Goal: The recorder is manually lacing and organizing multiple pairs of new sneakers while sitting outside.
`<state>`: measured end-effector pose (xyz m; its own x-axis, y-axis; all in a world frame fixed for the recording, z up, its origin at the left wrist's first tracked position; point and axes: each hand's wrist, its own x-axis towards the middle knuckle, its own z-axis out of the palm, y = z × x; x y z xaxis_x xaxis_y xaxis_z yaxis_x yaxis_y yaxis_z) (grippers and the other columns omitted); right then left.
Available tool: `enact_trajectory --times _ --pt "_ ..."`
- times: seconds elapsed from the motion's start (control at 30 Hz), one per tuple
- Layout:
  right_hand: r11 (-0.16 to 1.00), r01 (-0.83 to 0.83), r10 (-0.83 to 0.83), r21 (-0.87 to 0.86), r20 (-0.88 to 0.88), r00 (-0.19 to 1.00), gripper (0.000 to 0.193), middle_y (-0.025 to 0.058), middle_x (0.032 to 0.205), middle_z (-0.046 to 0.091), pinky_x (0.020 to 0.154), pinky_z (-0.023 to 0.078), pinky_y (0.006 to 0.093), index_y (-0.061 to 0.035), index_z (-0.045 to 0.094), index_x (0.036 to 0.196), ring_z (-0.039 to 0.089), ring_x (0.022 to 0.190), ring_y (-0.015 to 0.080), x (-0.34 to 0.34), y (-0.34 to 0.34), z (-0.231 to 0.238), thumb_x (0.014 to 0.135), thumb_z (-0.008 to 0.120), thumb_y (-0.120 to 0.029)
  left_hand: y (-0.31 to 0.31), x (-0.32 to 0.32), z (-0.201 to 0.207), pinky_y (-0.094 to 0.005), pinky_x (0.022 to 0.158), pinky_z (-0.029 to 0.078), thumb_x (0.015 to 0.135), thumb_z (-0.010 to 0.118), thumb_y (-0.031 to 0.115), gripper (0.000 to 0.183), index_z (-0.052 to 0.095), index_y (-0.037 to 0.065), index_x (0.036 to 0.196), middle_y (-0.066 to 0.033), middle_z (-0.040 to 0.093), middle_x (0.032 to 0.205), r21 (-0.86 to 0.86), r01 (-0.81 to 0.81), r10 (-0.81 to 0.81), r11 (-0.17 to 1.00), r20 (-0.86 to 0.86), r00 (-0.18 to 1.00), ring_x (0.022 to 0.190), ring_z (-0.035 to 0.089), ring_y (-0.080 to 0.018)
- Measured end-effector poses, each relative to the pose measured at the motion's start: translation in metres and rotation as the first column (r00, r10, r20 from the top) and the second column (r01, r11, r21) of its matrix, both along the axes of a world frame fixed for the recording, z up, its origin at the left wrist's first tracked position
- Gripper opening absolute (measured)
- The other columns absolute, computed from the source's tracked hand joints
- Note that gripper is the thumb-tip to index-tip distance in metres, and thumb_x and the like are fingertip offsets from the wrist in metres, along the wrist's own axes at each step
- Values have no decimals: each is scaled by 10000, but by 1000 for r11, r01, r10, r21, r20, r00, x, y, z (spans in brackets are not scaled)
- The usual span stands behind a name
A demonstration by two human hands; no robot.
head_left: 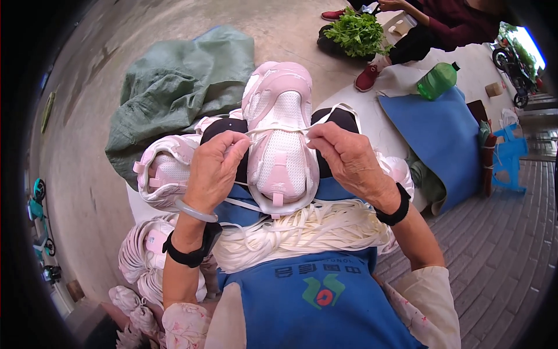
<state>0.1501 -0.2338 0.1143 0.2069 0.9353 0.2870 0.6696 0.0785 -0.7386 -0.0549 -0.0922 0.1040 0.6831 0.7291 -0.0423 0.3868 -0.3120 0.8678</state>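
A pink-and-white sneaker (285,157) rests between my knees, its toe pointing away from me and its heel tab toward me. Across its throat stretches a white shoelace (279,128). My left hand (218,166) pinches the lace at the shoe's left side. On the opposite side, my right hand (347,156) has thumb and fingers closed on the lace, with a loose loop rising behind it. A thick bundle of cream-white laces (302,232) lies on my lap, over a blue apron (317,296).
More pink-and-white shoes (165,168) sit at my left, with a nested stack (142,250) below them. A green woven sack (180,87) lies beyond. Rightward are a blue sheet (436,139), green bottle (437,80) and blue stool (510,157). Another person holds leafy greens (354,35).
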Motion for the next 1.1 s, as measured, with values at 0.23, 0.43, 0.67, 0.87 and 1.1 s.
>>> enact_trajectory --times 0.23,0.43,0.67,0.87,1.1 --pt "999 -33 44 -42 301 953 56 128 839 560 615 503 409 -53 618 881 621 713 315 -19 37 -4 843 603 -91 11 8 -6 -224 614 410 923 622 204 218 664 -10 941 25 579 693 -79 12 -16 997 -52 999 673 482 -56" --pt "999 26 -30 18 227 973 83 149 810 553 632 494 413 -29 604 835 605 712 339 -13 43 -10 863 590 -105 16 15 -12 -239 623 429 934 599 219 228 659 0 947 -12 605 752 139 40 -34 990 -42 999 669 525 -89" --pt "996 58 -53 -61 85 995 95 156 784 568 687 473 417 -14 641 880 593 754 337 -2 13 5 870 597 -98 15 22 -5 -291 703 443 926 580 204 226 609 -20 934 -66 585 765 -25 22 -24 999 -61 998 735 549 -157" --pt "993 68 -54 -99 138 989 112 166 784 577 687 472 419 8 647 871 594 751 343 5 8 -11 867 590 -88 22 30 -10 -300 697 439 914 572 199 225 590 -25 922 -78 583 770 163 96 -92 982 -31 995 725 535 -168" --pt "992 32 -13 -124 147 989 152 184 786 575 678 477 432 18 610 804 597 749 354 7 13 -10 877 548 -100 33 39 1 -313 736 434 877 553 172 207 574 -32 903 -111 563 826 172 234 -215 957 -118 969 772 536 -218"
